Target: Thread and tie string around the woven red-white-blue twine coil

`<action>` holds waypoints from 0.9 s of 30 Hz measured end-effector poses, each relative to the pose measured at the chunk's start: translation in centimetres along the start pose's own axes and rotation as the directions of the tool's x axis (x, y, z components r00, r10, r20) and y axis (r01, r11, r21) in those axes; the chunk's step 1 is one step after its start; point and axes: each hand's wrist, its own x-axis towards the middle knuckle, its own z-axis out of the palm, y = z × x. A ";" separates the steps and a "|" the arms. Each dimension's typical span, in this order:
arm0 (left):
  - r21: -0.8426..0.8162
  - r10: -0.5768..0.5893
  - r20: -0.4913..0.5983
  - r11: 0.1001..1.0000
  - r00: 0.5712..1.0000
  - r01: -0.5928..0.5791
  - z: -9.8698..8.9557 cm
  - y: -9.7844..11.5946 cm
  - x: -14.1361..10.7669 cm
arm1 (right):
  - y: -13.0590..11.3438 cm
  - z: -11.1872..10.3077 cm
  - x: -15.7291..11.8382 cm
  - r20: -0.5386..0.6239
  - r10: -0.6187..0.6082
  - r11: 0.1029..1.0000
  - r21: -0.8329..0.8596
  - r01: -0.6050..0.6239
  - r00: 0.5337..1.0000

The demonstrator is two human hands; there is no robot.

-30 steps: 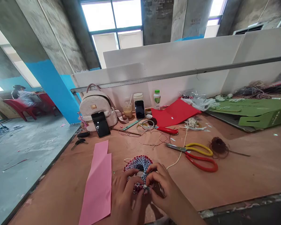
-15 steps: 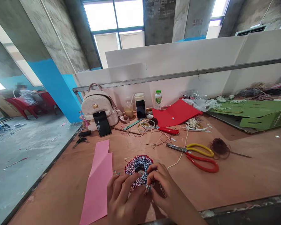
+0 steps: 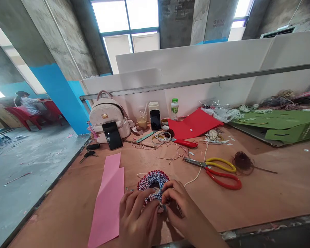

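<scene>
A round woven ring (image 3: 154, 181) of blue, white and red cord, edged with small red beads, lies on the brown tabletop at the bottom centre. My left hand (image 3: 138, 213) is closed on its near left side, thumb and fingertips on the cord. From the right, my right hand (image 3: 179, 203) pinches the ring's near right edge, where the fingertips of both hands almost meet. What exactly sits between those fingertips is too small to make out. An off-white cord (image 3: 196, 177) runs away from the ring toward the scissors.
Scissors (image 3: 214, 168) and a dark yarn ball (image 3: 241, 161) lie right of my hands; pink paper (image 3: 108, 203) lies left. Behind are a backpack (image 3: 107, 113), two phones, a bottle (image 3: 174, 109), red paper (image 3: 193, 124) and green cardboard (image 3: 286, 124). A person (image 3: 28, 103) sits far left.
My left thumb and fingers have shifted slightly at the ring's near edge. My right hand stays almost in place, still pinching there.
</scene>
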 end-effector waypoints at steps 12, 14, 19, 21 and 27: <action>-0.066 0.006 0.085 0.998 0.996 0.000 0.4 -1.0 -0.3 | 0.3 0.6 -0.5 -0.072 0.009 0.978 -0.208 -0.024 0.997; -0.077 -0.007 0.087 0.997 0.996 0.014 0.4 -0.9 -0.3 | 0.5 0.7 -0.8 -0.087 -0.012 0.974 -0.228 -0.008 0.996; -0.072 -0.006 0.091 0.997 0.996 0.013 0.4 -0.8 -0.3 | 1.1 0.5 -1.8 -0.101 -0.044 0.977 -0.214 0.022 0.994; -0.064 -0.001 0.097 0.998 0.995 0.007 0.4 -0.7 -0.2 | 1.4 0.3 -2.3 -0.095 -0.078 0.968 -0.245 0.053 0.992; -0.028 -0.039 0.105 0.999 0.994 0.042 0.2 -0.3 -0.2 | 2.0 -0.8 -3.9 -0.052 -0.136 0.899 -0.425 0.101 0.989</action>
